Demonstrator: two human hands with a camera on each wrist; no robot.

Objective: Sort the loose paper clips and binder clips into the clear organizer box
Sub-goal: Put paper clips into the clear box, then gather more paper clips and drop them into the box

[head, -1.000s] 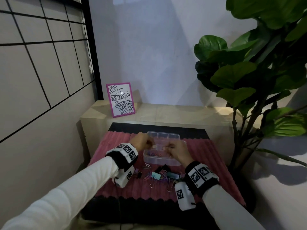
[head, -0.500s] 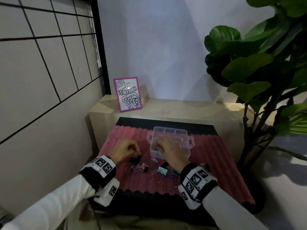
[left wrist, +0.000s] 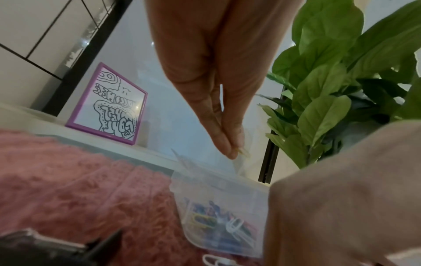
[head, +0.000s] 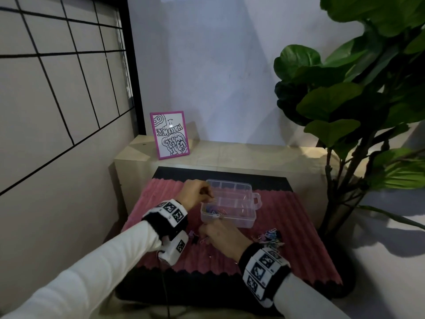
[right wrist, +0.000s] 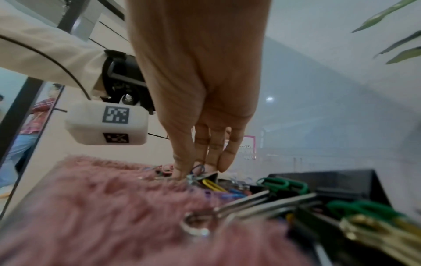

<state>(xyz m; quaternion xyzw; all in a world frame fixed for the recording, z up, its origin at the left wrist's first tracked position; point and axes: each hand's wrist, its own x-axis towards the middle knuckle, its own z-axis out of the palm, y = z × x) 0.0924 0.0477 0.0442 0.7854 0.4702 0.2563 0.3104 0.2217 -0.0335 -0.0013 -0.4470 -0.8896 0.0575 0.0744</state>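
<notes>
The clear organizer box stands open on a pink fluffy mat; coloured paper clips fill its near-left compartment. My left hand hovers over the box's left side, and its fingertips pinch a small pale paper clip. My right hand is down on the mat just in front of the box, thumb and fingers closing on a blue paper clip among loose clips. More paper clips and binder clips lie to the right; binder clips fill the near right wrist view.
A black binder clip lies under my left wrist. Behind the mat runs a low wooden ledge with a pink-framed drawing. A large leafy plant crowds the right side. A gridded wall panel closes the left.
My left hand rose from the mat with a clip and moved right over the box. My right hand left the box and dropped to the mat in front of it.
</notes>
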